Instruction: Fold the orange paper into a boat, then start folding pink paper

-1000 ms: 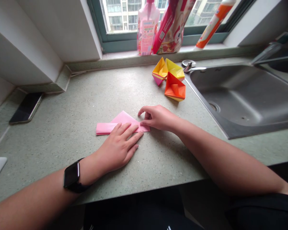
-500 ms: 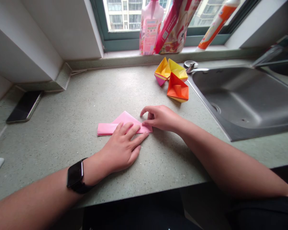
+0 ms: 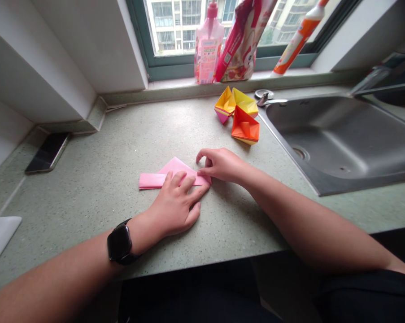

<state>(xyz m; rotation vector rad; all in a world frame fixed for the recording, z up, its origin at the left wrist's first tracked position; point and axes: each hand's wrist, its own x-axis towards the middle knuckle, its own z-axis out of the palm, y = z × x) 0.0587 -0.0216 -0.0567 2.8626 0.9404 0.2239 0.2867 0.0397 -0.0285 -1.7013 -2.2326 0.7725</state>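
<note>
A folded sheet of pink paper [image 3: 175, 166] lies on the counter, with a long flat strip at its left and a pointed peak at the back. My left hand [image 3: 177, 202] rests over its front edge, fingers spread and pressing down, covering part of the strip. At the right end of the paper is my right hand [image 3: 224, 166]; its thumb touches the paper there, while the curled index finger stays raised apart from the thumb. Farther back sit folded paper shapes: an orange one [image 3: 245, 128], a yellow one [image 3: 245, 102] and an amber-and-pink one [image 3: 225, 103].
The speckled counter [image 3: 121, 143] meets a steel sink [image 3: 350, 143] on the right. A phone [image 3: 47, 152] lies at the left, and a white object [image 3: 2, 235] at the left edge. On the windowsill stand a pink bottle [image 3: 208, 54], a red packet [image 3: 239, 49] and an orange-and-white bottle [image 3: 298, 40].
The camera view has shifted slightly. Both hands keep nearly the same place on the pink paper, with my left fingers shifting only a little.
</note>
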